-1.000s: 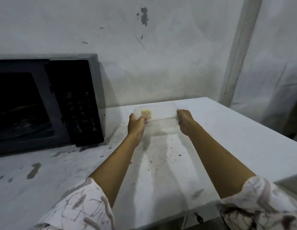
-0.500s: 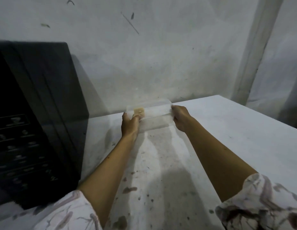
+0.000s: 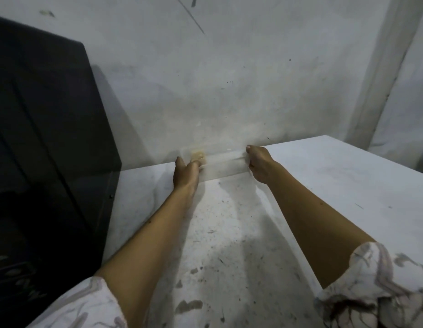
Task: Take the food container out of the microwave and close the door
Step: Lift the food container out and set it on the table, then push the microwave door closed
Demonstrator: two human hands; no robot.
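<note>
A clear plastic food container (image 3: 223,163) with a small yellowish piece of food at its left end sits at the back of the white counter (image 3: 336,185), close to the wall. My left hand (image 3: 185,172) grips its left end and my right hand (image 3: 260,165) grips its right end. The black microwave (image 3: 47,150) stands to the left, seen at a steep angle. Its door and inside are not readable from here.
A stained grey wall (image 3: 229,79) rises right behind the container. A pillar edge (image 3: 383,67) runs down at the right. The counter has dark specks and chipped patches between my forearms.
The view has swung right and closer, so the microwave now shows only its dark side. Both hands keep hold of the container, which has gone farther back toward the wall.
</note>
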